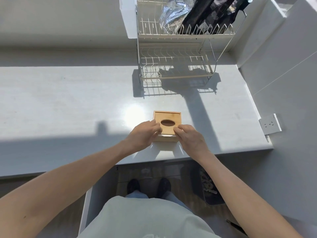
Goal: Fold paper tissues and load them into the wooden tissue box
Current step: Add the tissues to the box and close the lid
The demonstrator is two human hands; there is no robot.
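A square wooden tissue box (pixel 169 115) with an oval slot in its sliding lid sits on the white counter (pixel 68 103) near the front edge. My left hand (pixel 144 134) rests at the box's near left corner, fingertips on the lid beside the slot. At the near right corner my right hand (pixel 190 139) has its fingertips pinched on the lid's near edge. No paper tissues are in view, and nothing shows through the slot.
A two-tier wire dish rack (pixel 178 54) stands behind the box, holding a foil bag and a dark bag on its upper tier. A wall socket (pixel 270 124) is on the right wall. Below the counter's edge are my feet and a dark bin (pixel 209 188).
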